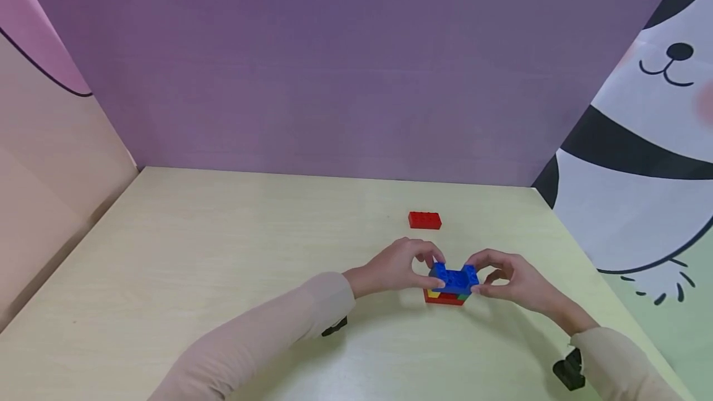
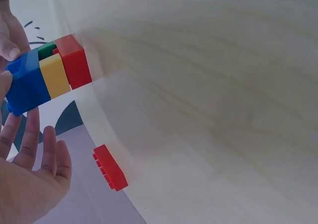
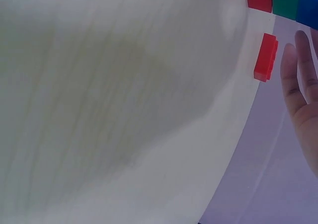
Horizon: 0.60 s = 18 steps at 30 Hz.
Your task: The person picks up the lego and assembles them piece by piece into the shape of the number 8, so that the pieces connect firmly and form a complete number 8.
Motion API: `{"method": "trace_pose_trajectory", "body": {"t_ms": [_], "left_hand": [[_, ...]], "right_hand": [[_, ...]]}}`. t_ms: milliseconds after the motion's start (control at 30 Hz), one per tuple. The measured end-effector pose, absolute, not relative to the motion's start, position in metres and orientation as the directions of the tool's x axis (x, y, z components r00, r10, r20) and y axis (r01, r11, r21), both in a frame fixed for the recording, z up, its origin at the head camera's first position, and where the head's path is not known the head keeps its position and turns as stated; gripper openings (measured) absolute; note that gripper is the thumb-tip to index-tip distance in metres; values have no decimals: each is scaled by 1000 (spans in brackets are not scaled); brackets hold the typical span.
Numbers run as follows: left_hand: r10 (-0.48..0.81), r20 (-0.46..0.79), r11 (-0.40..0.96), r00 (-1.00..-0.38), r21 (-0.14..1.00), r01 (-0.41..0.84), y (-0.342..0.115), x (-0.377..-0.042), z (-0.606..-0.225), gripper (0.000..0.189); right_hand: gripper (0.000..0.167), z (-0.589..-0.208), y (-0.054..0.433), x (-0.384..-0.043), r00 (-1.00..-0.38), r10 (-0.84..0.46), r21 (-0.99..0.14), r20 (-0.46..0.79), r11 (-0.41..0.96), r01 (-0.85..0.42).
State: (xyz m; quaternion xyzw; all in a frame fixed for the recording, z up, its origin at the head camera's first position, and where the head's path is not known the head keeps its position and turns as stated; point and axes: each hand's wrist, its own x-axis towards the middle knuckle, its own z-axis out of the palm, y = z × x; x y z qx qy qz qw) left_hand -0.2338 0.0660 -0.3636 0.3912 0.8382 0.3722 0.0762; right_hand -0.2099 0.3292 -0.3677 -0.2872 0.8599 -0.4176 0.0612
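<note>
Forearms [image 1: 262, 333] angled inward over the desk [image 1: 223, 252], left hand [image 1: 392, 267] and right hand [image 1: 515, 283] opposed, pinching either end of the blue bricks [image 1: 455, 281], these atop yellow brick [image 2: 54, 76], green brick [image 3: 285, 3] and red base [image 1: 444, 301].

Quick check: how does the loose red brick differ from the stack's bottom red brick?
The loose red brick lies farther back on the table; the bottom red brick is nearer the head camera. The loose red brick has nothing on it, while the bottom red brick carries a yellow brick and a green brick. Both are red.
</note>
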Motion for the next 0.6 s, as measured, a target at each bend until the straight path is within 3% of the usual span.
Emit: {"method": "trace_pose_trajectory", "body": {"t_ms": [600], "left_hand": [[784, 84, 384, -615, 713, 587, 59, -248, -365, 40]], "right_hand": [[35, -366, 329, -209, -833, -538, -736, 126, 513, -443]]}}
